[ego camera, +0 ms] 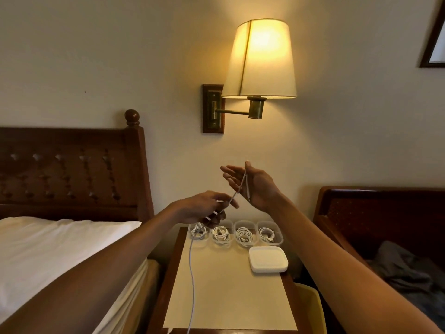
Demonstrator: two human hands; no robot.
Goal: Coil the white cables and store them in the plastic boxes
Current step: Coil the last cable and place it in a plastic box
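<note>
My right hand [252, 184] is raised above the nightstand, palm up and fingers straight, with a white cable [237, 191] draped over the base of the thumb and its plug end hanging by the palm. My left hand [204, 208] pinches the same cable lower down. From there the cable drops over the table top and past the front edge. Several clear plastic boxes [269, 233] stand in a row at the back of the nightstand [228, 297], each with a coiled white cable inside.
A stack of white lids [268, 259] lies on the nightstand's right side. A bed with white sheets [60, 249] and a wooden headboard is on the left. A dark chair [385, 225] with grey cloth stands on the right. A lit wall lamp [260, 61] hangs above.
</note>
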